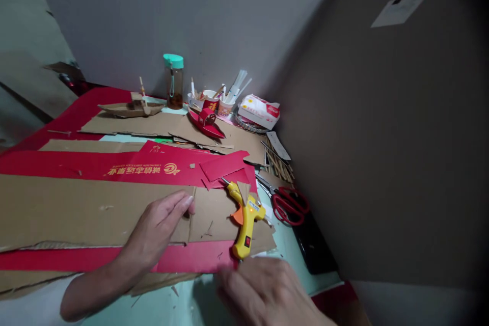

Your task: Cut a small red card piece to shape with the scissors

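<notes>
My left hand lies flat on a large brown cardboard sheet, fingers spread and pressing it down. My right hand is blurred at the bottom edge, just below the handle of a yellow glue gun that rests on the cardboard; I cannot tell whether it touches the gun. Under the cardboard lies a red sheet, and another red sheet with gold lettering lies behind it.
Red-handled scissors lie right of the glue gun beside a black flat object. Farther back are a red paper boat, a brown cardboard boat, a teal-capped bottle, cups of tools, a tissue pack and wooden sticks.
</notes>
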The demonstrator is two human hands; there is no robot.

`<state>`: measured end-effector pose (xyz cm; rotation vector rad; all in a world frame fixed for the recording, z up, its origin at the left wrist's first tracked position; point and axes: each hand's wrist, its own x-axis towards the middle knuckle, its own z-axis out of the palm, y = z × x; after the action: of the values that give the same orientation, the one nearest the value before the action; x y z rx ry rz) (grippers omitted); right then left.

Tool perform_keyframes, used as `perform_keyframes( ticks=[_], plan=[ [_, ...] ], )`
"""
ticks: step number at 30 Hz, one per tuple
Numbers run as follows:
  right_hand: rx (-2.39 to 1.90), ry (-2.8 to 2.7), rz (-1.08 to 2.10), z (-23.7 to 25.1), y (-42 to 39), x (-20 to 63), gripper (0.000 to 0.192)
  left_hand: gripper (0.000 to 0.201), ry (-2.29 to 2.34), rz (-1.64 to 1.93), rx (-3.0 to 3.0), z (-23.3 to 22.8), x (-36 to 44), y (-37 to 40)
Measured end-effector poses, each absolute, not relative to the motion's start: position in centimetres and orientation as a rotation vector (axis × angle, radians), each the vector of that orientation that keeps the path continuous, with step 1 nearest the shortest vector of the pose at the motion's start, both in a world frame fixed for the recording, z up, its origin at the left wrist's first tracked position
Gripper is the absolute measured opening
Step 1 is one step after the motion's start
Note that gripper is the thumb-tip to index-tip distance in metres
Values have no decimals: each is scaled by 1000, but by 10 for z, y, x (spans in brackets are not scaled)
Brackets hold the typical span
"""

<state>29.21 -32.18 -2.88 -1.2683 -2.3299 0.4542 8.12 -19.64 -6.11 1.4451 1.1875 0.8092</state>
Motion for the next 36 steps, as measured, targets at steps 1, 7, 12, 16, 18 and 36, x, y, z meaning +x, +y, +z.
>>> perform_keyframes(
  ticks=[1, 7, 12, 16, 18, 36],
  plan=[
    [-1309, -2424, 250, -21, -308, 287, 29, 38, 1184, 801, 1447, -61, 81, -196],
    [-1470, -2651, -450, -42, -231, 252, 47, 41, 1196, 788, 1419, -63, 80, -196],
    [-1383, -2658, -446, -61, -241, 246, 48, 47, 1229, 774, 1337, -61, 80, -196],
    [-1240, -2648, -398, -48, -254, 253, 45, 51, 1294, 740, 1192, -59, 80, -197],
    [-1196, -2679, -357, -41, -251, 255, 41, 50, 1300, 732, 1184, -61, 79, -198],
    [-1063, -2963, 208, -4, -145, 277, 23, 45, 1258, 677, 1351, -68, 69, -201]
  ],
)
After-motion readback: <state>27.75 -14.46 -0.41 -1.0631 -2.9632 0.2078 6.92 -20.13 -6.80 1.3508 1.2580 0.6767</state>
